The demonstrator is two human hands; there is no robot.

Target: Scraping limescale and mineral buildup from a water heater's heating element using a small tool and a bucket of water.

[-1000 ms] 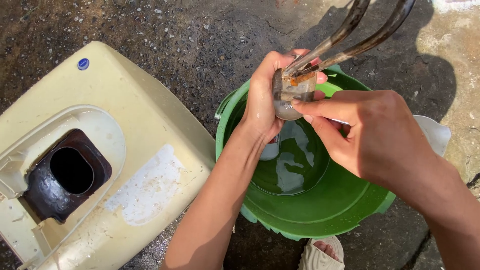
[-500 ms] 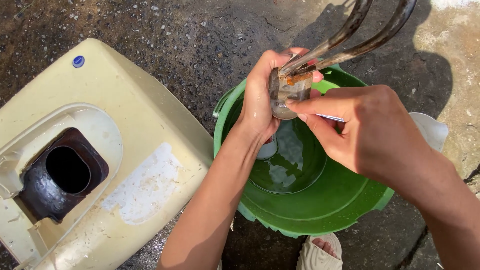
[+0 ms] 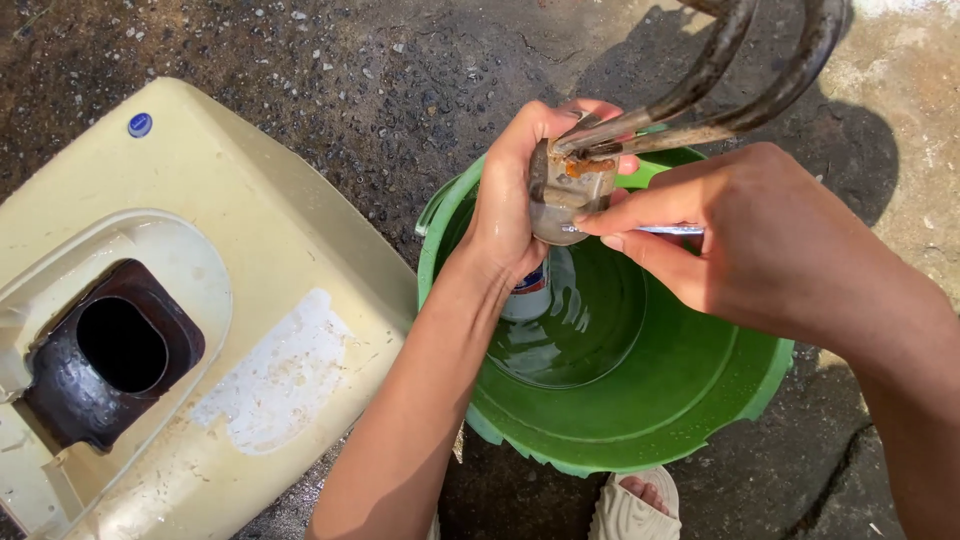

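Observation:
My left hand point(image 3: 515, 195) grips a rusty metal plate point(image 3: 565, 190) from which two curved dark metal rods point(image 3: 745, 75) rise toward the top right. I hold it above a green bucket point(image 3: 650, 430) with some water in it. My right hand point(image 3: 740, 235) pinches a thin silvery tool point(image 3: 665, 230) whose tip touches the plate's lower edge. A small white container point(image 3: 527, 298) stands inside the bucket, partly hidden by my left wrist.
A cream plastic casing point(image 3: 250, 300) with a dark oval opening point(image 3: 120, 345) lies on wet concrete at the left. My sandalled foot point(image 3: 632, 508) shows below the bucket. A white object sits behind my right forearm, mostly hidden.
The plate and both hands stay over the bucket. My right hand has shifted slightly along the plate's lower edge with the thin tool.

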